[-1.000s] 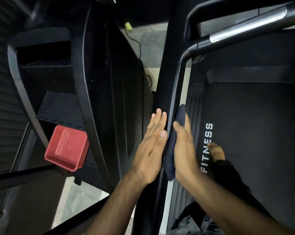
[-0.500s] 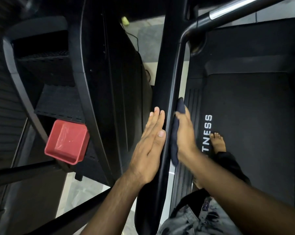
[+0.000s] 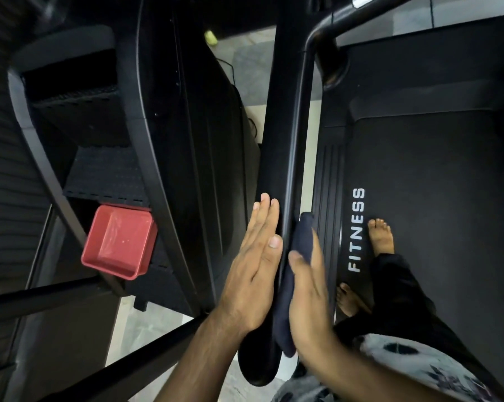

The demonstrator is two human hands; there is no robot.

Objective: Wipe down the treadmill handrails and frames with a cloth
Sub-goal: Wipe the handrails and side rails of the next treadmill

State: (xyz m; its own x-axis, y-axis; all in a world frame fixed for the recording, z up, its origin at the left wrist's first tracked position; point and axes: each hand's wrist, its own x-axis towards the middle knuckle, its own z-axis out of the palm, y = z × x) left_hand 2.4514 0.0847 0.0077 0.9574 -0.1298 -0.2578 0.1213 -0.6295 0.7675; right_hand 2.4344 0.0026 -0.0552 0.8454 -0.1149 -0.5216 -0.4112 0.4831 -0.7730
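Note:
A black treadmill upright frame (image 3: 285,120) runs down the middle of the view, with a thin black rail (image 3: 298,140) along its right side. My left hand (image 3: 253,265) lies flat against the frame's left face, fingers straight and together, holding nothing. My right hand (image 3: 310,294) presses a dark navy cloth (image 3: 294,274) against the right side of the rail. The cloth is folded long and sticks out above and below my palm. The curved handrail (image 3: 334,18) bends off to the upper right.
The treadmill belt (image 3: 436,198) marked FITNESS is on the right, with my bare feet (image 3: 379,236) on it. A red plastic tub (image 3: 118,242) sits on a neighbouring black machine (image 3: 187,140) at the left. A cable and a small yellow-green object (image 3: 211,37) lie on the floor behind.
Both hands slid up the frame, then back down toward me, with the cloth still pressed on the rail. The view tilted further down, so the handrail is now higher in view.

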